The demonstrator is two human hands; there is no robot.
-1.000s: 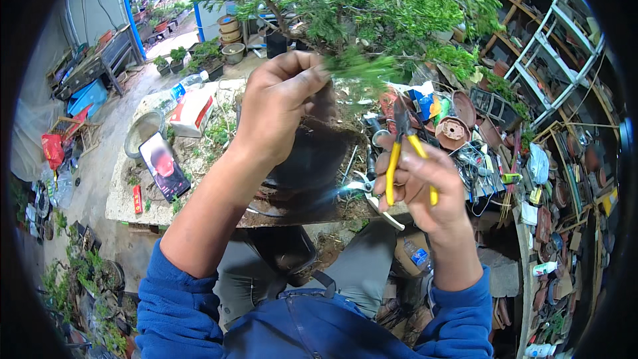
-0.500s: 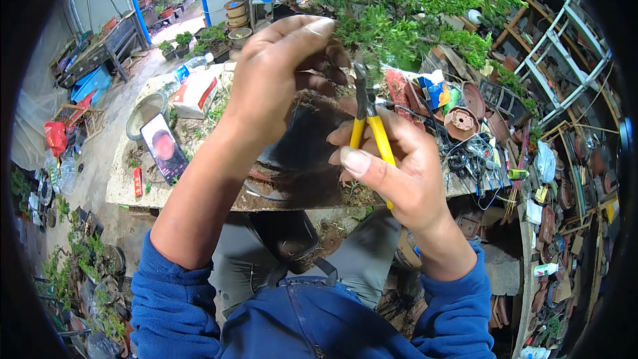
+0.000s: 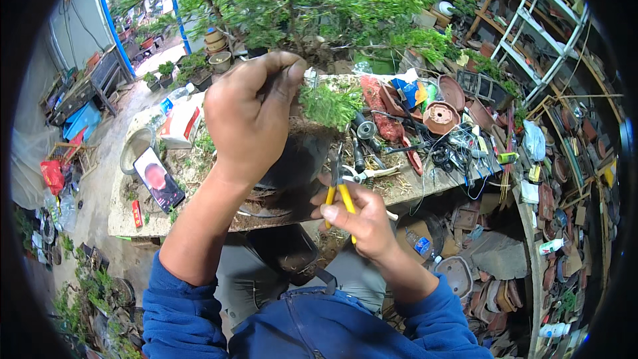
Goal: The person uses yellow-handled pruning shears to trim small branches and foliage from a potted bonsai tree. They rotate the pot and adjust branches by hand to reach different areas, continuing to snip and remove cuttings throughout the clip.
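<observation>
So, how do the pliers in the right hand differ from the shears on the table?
The pliers are held in the right hand; the shears lie on the table. The pliers have yellow handles; the shears' clearest visible handle is whitish. The pliers point forward; that shears handle runs to the right. Both are hand tools.

And here's the green sprig (image 3: 331, 105), feathery and bushy, out at the pinched fingertips of the left hand (image 3: 249, 110), its foliage spreading to the right above the worktop (image 3: 425, 189)! Lower down, the cutters (image 3: 347, 199): bright yellow handles, slightly splayed, lying in the fingers of the right hand (image 3: 367, 221), slim dark head pointing upward, just beneath the sprig and clear of it!
</observation>
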